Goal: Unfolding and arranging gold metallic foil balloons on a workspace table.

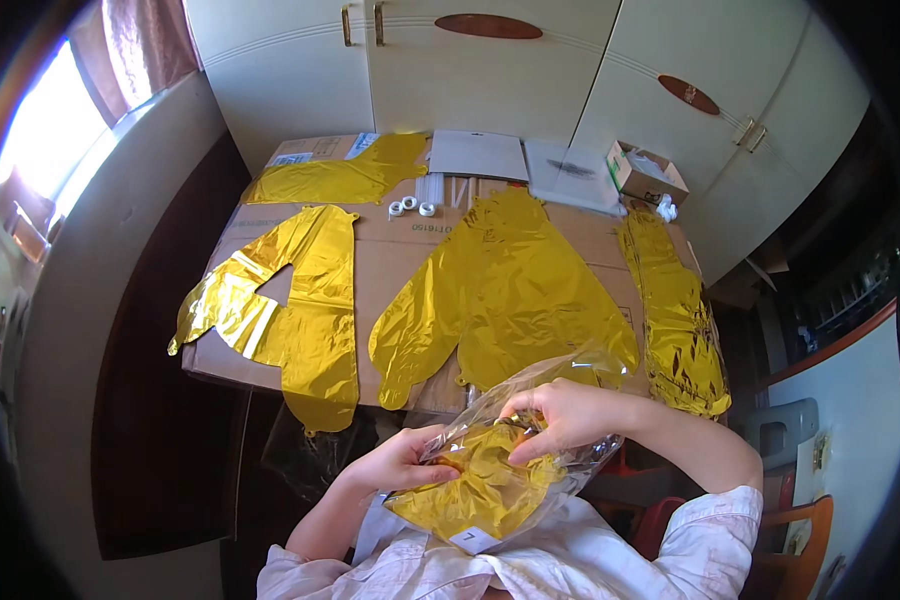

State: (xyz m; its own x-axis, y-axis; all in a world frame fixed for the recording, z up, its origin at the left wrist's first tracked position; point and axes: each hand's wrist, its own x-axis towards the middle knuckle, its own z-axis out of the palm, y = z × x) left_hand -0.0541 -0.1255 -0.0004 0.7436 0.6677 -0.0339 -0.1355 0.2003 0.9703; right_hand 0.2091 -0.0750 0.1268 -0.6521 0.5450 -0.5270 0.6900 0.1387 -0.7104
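A clear plastic bag (598,468) is holding crumpled gold foil (495,482) before the table (382,285), while a small carton (652,186) is holding white material. Flat gold shapes (510,290) are covering much of the cardboard-topped table, near cream cabinets (490,75). The left hand (400,462) is grasping the bag's side; the right hand (573,412) is curling at its mouth, grip unclear.

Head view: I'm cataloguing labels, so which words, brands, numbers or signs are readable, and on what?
I won't copy print out, only locate it.
White label on the clear plastic bag: one large, readable character.
Cardboard: small upside-down print line; other marks too faint.
Blue-and-white labels, far-left cardboard: too small to read.
Right brown oval cabinet plaque: marks too small.
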